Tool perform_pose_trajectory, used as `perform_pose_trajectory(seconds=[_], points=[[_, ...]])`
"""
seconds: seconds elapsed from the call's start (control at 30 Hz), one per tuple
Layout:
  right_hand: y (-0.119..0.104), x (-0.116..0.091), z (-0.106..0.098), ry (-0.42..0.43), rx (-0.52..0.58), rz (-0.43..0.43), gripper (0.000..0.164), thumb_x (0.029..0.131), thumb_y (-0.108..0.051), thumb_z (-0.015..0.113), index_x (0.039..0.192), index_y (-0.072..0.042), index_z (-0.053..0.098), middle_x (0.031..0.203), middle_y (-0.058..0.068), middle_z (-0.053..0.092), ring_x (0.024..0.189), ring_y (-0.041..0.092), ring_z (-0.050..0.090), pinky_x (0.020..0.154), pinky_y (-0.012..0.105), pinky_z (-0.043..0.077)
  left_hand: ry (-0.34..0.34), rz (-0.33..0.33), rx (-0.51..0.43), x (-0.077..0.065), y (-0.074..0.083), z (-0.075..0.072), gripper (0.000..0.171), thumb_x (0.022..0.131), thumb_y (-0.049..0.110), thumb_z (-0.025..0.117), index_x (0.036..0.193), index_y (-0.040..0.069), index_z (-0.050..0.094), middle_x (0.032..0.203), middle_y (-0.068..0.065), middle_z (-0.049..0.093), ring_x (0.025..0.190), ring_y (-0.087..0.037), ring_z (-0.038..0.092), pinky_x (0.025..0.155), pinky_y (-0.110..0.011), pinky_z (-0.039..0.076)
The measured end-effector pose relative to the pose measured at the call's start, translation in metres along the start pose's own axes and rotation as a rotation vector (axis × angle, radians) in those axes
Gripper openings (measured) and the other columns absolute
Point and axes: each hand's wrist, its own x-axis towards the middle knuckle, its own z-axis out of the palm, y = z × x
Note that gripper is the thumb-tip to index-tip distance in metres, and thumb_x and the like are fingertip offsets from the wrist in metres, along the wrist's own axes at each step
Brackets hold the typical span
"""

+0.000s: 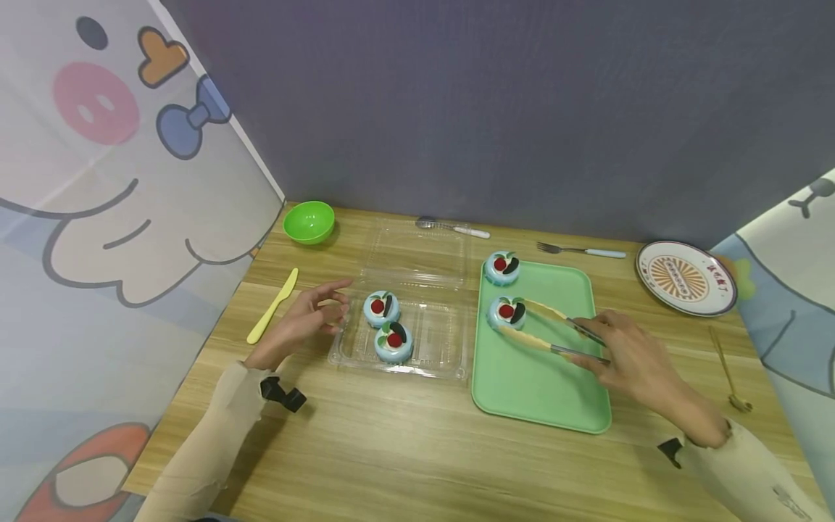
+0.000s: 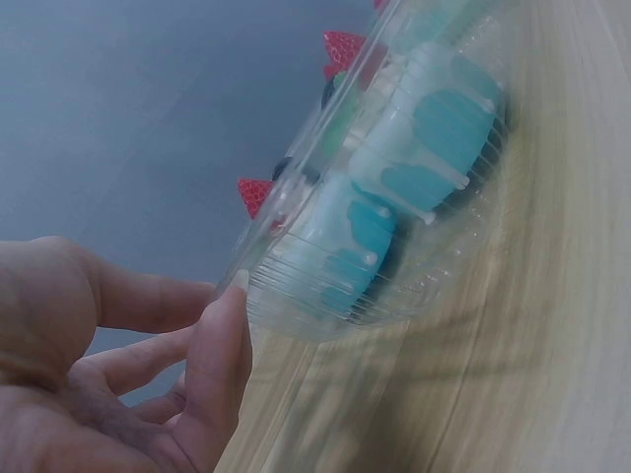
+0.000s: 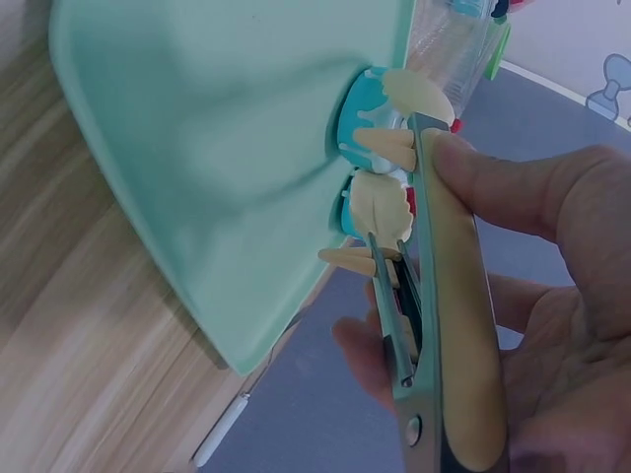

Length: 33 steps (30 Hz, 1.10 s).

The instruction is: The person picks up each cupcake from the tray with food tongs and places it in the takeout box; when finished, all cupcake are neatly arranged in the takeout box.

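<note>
My right hand point(image 1: 629, 359) grips a pair of tongs point(image 3: 455, 315), metal with cream-coloured scalloped ends. The tongs' ends stand on either side of a small blue cake point(image 1: 506, 313) on the green tray point(image 1: 541, 384). Behind it, another blue cake point(image 1: 501, 268) sits in the tray's far left corner. With thumb and forefinger, my left hand point(image 1: 306, 319) pinches the left rim of a clear plastic box point(image 2: 296, 296). Inside the box are two more blue cakes point(image 1: 393, 343), each topped with a red berry, a dark piece and green leaves. The box's lid point(image 1: 417, 250) lies folded back.
A green bowl point(image 1: 309, 222) and a yellow knife point(image 1: 274, 304) lie left of the box. Along the back wall are a spoon point(image 1: 471, 232) and a fork point(image 1: 603, 253). To the right are a patterned plate point(image 1: 686, 278) and a thin golden utensil point(image 1: 724, 362).
</note>
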Motion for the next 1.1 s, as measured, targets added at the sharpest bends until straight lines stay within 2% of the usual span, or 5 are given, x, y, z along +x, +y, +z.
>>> perform_pose_trajectory(seconds=[0.3, 0.43, 0.73, 0.9, 1.1], points=[[0.002, -0.003, -0.003, 0.033, 0.005, -0.008, 0.057, 0.080, -0.033, 0.081, 0.127, -0.005, 0.064, 0.110, 0.019, 0.067, 0.072, 0.020, 0.058, 0.047, 0.022, 0.038, 0.012, 0.001, -0.011, 0.001, 0.001, 0.001, 0.057, 0.097, 0.008, 0.056, 0.151, 0.016, 0.038, 0.130, -0.022, 0.049, 0.087, -0.018, 0.063, 0.065, -0.025, 0.060], [0.001, -0.003, -0.009, 0.037, 0.008, -0.003, 0.058, 0.081, -0.033, 0.080, 0.131, -0.008, 0.062, 0.112, 0.018, 0.066, 0.076, 0.023, 0.059, 0.047, 0.024, 0.039, 0.006, -0.003, -0.007, 0.001, 0.000, 0.000, 0.056, 0.098, 0.010, 0.056, 0.151, 0.016, 0.038, 0.131, -0.022, 0.049, 0.089, -0.019, 0.063, 0.066, -0.026, 0.060], [-0.016, 0.008, -0.026, 0.110, -0.001, -0.070, 0.059, 0.078, -0.030, 0.083, 0.130, -0.009, 0.063, 0.110, 0.014, 0.066, 0.087, 0.027, 0.061, 0.057, 0.035, 0.048, -0.002, -0.007, 0.013, 0.002, 0.001, -0.002, 0.055, 0.099, 0.013, 0.056, 0.151, 0.018, 0.038, 0.132, -0.020, 0.048, 0.093, -0.021, 0.062, 0.070, -0.028, 0.061], [-0.031, 0.017, -0.029, 0.128, -0.013, -0.132, 0.058, 0.078, -0.028, 0.083, 0.129, -0.009, 0.064, 0.104, 0.010, 0.066, 0.081, 0.021, 0.058, 0.058, 0.030, 0.042, -0.003, -0.005, 0.013, 0.002, 0.001, -0.002, 0.055, 0.099, 0.013, 0.056, 0.151, 0.017, 0.037, 0.132, -0.020, 0.049, 0.093, -0.021, 0.062, 0.069, -0.028, 0.060], [-0.048, 0.028, -0.025, 0.126, -0.015, -0.166, 0.057, 0.077, -0.029, 0.083, 0.128, -0.011, 0.064, 0.105, 0.006, 0.065, 0.078, 0.017, 0.055, 0.057, 0.024, 0.038, -0.005, 0.006, 0.003, 0.000, 0.000, -0.001, 0.056, 0.099, 0.011, 0.055, 0.152, 0.015, 0.037, 0.131, -0.022, 0.049, 0.089, -0.018, 0.061, 0.066, -0.026, 0.060]])
